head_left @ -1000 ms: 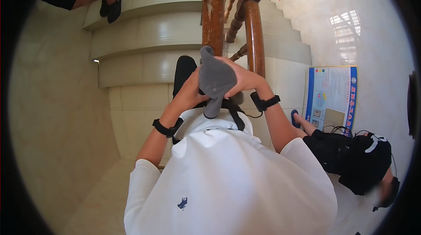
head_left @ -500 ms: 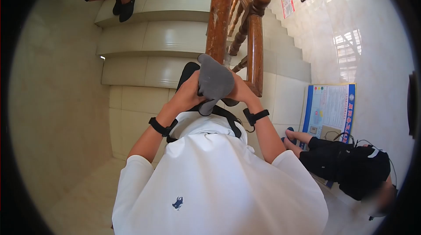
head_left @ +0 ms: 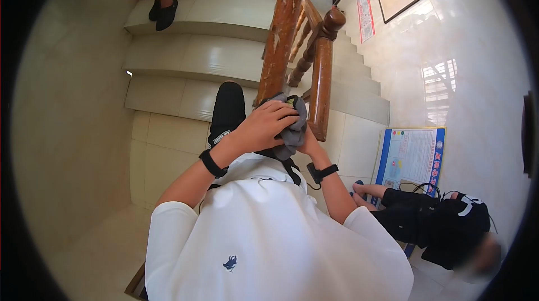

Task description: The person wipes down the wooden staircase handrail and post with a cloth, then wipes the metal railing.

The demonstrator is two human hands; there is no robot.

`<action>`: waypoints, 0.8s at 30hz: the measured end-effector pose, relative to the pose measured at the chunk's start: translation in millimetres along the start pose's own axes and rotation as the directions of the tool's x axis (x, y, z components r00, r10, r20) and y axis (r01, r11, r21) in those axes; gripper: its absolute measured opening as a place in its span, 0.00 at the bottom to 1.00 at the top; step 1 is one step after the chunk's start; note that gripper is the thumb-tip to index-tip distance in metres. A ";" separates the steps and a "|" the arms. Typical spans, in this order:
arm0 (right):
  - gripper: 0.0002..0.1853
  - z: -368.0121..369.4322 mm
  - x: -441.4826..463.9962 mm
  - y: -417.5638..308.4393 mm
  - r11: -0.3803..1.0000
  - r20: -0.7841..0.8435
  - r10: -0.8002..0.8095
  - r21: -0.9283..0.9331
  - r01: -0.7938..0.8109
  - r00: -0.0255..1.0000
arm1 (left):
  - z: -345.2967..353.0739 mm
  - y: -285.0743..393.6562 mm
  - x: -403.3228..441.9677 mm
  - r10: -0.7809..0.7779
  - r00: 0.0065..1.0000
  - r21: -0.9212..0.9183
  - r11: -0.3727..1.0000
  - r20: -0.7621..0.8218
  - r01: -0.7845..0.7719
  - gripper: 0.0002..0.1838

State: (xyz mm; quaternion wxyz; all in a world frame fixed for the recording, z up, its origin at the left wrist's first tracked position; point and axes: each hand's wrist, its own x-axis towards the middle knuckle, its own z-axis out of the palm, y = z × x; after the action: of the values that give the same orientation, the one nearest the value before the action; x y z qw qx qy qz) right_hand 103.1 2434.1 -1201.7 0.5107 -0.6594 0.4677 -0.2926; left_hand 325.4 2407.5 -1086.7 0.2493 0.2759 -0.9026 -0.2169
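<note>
A grey cloth (head_left: 293,132), bunched up, is between my two hands in front of my waist, close to the lower end of the wooden handrail (head_left: 276,48). My left hand (head_left: 265,125) lies across its top and near side, fingers bent over the folds and closed on it. From the other side my right hand (head_left: 309,143) grips the cloth, its fingers mostly hidden behind the fabric. A small yellowish patch shows among the folds near the top. Black straps circle both my wrists.
Tiled stairs (head_left: 191,51) rise ahead on the left; a wooden newel post (head_left: 323,76) stands beside the handrail. A person in dark shoes (head_left: 166,15) is on the steps. Another person in black (head_left: 418,217) is at the right, near a blue-bordered poster (head_left: 412,155).
The cloth hung spread out before and is now gathered into a bundle. My left hand has moved over the top of it, and both hands sit slightly lower in view.
</note>
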 end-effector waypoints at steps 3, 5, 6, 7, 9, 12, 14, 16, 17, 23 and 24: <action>0.45 0.3 -7.7 -17.7 0.997 -0.001 -0.026 -0.075 0.025 1.000 | -7.3 2.0 -17.3 -0.070 0.990 -0.057 0.996 -0.125 0.063 0.38; 0.46 -2.0 -5.6 -33.7 0.999 0.018 -0.014 0.047 0.013 1.000 | -9.2 0.1 -33.3 -0.234 0.948 -0.203 0.960 -0.215 0.191 0.39; 0.47 -0.3 -6.2 -51.4 0.997 -0.003 -0.080 0.009 0.080 0.997 | -7.4 -2.4 -45.1 -0.322 0.932 -0.272 0.923 -0.164 0.271 0.38; 0.47 2.7 -4.3 -73.6 0.988 -0.028 -0.155 -0.024 0.154 0.988 | -3.7 -9.0 -59.2 -0.401 0.910 -0.325 0.879 -0.107 0.349 0.37; 0.47 13.2 18.3 -88.7 0.774 -0.032 -0.444 -0.517 0.365 0.896 | -8.6 -35.7 -74.5 -0.411 0.909 -0.264 0.886 -0.071 0.380 0.28; 0.47 18.7 34.2 -132.0 0.427 0.231 -0.564 -0.740 0.520 0.793 | 6.0 -66.6 -85.6 -0.410 0.907 -0.199 0.901 -0.101 0.385 0.15; 0.37 16.0 44.9 -143.8 0.520 0.289 -0.463 -0.678 0.520 0.838 | 15.4 -76.3 -79.8 -0.356 0.933 -0.218 0.916 -0.050 0.338 0.13; 0.32 11.5 68.6 -146.1 0.636 0.401 -0.284 -0.601 0.484 0.871 | 17.1 -86.9 -76.8 -0.433 0.897 -0.089 0.894 0.089 0.440 0.11; 0.31 7.8 81.4 -144.6 0.704 0.411 -0.276 -0.529 0.474 0.869 | 20.8 -90.4 -79.1 -0.540 0.818 0.056 0.839 0.195 0.541 0.10; 0.29 -9.0 113.1 -97.8 0.988 0.427 -0.155 0.063 0.141 0.891 | 1.5 -40.4 -73.2 -0.405 0.899 0.042 0.914 0.165 0.404 0.15; 0.28 -10.6 114.6 -98.4 0.987 0.461 -0.160 0.073 0.143 0.873 | -2.9 -36.8 -68.9 -0.340 0.925 -0.011 0.938 0.171 0.347 0.17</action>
State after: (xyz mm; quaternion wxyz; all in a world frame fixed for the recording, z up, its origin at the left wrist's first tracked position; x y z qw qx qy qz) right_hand 170.2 2328.9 -1115.8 0.5952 -0.7355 0.2733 -0.1736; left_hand 391.2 2420.8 -1126.7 0.1367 0.4053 -0.8534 -0.2979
